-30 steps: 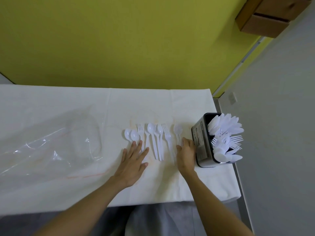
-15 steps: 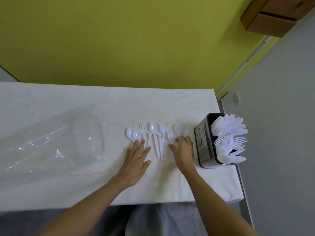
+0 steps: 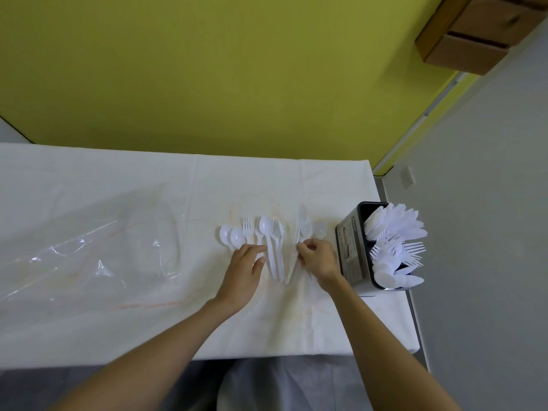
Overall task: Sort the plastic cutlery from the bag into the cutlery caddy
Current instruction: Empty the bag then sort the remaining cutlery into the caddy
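Several white plastic spoons and forks (image 3: pixel 267 241) lie in a row on the white tablecloth (image 3: pixel 118 179). My left hand (image 3: pixel 244 271) rests flat on the handles of the left ones, fingers spread. My right hand (image 3: pixel 318 258) pinches a white fork (image 3: pixel 299 229) by its handle, lifting it at a tilt; two spoons (image 3: pixel 314 229) lie just beyond its knuckles. The dark cutlery caddy (image 3: pixel 353 247) stands at the table's right end, packed with white spoons and forks. The clear plastic bag (image 3: pixel 89 247) lies flat and crumpled on the left.
The table's right edge runs just past the caddy, with grey floor beyond. A yellow wall rises behind the table. A wooden shelf (image 3: pixel 480 34) hangs at the upper right. The near table edge is below my forearms.
My right hand left the caddy's side, moved left onto the cutlery and closed its fingers on a fork, tilting it up. The left hand slid slightly forward onto the handles.
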A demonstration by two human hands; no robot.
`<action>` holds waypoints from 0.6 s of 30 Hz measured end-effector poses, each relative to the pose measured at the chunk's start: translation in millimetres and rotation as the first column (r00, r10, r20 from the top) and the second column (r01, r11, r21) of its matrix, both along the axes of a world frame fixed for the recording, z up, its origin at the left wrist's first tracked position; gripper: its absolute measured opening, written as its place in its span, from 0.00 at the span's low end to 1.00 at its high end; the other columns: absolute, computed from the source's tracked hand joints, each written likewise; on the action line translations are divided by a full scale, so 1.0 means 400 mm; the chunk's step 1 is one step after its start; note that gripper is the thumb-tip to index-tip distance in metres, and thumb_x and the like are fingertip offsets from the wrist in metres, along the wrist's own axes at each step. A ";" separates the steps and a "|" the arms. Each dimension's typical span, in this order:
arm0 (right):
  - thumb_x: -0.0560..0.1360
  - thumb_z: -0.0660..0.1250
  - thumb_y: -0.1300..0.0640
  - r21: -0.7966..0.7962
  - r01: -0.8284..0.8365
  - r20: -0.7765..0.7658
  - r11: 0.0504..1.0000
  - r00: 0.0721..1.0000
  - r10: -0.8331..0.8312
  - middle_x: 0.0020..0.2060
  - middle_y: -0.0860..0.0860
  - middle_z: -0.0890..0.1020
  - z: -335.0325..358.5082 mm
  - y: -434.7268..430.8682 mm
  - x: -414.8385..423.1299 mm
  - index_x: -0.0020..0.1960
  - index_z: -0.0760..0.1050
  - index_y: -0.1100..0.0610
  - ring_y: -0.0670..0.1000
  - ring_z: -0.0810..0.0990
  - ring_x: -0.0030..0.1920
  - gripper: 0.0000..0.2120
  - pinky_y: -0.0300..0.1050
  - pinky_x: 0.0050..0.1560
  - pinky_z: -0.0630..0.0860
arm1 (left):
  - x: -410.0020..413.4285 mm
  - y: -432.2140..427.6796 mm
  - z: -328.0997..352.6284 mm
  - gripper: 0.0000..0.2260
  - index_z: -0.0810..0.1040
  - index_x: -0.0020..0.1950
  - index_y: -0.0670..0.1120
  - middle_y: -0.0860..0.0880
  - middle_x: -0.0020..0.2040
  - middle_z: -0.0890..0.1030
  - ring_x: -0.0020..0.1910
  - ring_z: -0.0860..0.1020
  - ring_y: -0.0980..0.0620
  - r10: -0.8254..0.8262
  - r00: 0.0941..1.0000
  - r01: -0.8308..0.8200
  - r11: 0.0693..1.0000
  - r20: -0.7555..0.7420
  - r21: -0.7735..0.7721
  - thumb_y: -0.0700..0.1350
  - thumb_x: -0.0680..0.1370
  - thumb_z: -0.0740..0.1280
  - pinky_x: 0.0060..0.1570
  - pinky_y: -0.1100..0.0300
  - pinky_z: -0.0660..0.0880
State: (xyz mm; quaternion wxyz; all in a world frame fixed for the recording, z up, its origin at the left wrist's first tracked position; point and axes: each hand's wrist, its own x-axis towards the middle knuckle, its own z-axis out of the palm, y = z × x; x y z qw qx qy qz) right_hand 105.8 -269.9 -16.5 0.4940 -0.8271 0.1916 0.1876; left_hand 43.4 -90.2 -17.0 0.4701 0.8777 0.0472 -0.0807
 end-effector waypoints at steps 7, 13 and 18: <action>0.75 0.69 0.63 0.343 0.043 0.002 0.938 0.999 -0.047 0.36 0.58 0.81 0.014 0.026 0.009 0.43 0.79 0.69 0.52 0.79 0.38 0.07 0.43 0.45 0.79 | 0.032 -0.033 0.037 0.09 0.81 0.50 0.50 0.52 0.45 0.83 0.49 0.81 0.53 0.005 0.953 -0.136 0.901 -0.304 -0.412 0.44 0.81 0.60 0.55 0.60 0.75; 0.75 0.72 0.50 0.224 -0.006 0.053 0.975 0.999 -0.006 0.35 0.50 0.81 0.017 0.057 -0.003 0.44 0.81 0.61 0.46 0.79 0.35 0.13 0.38 0.39 0.77 | 0.035 -0.002 -0.002 0.08 0.81 0.47 0.46 0.50 0.36 0.79 0.41 0.79 0.49 0.141 0.919 -0.268 0.909 -0.369 -0.319 0.42 0.80 0.62 0.46 0.58 0.72; 0.74 0.72 0.53 -0.188 -0.073 0.010 0.979 0.997 0.076 0.42 0.50 0.81 -0.023 0.082 -0.025 0.50 0.76 0.58 0.49 0.80 0.44 0.10 0.39 0.45 0.74 | 0.026 0.028 -0.009 0.08 0.77 0.54 0.38 0.43 0.46 0.81 0.47 0.83 0.51 0.306 0.853 -0.463 0.818 -0.422 -0.341 0.38 0.81 0.59 0.48 0.62 0.77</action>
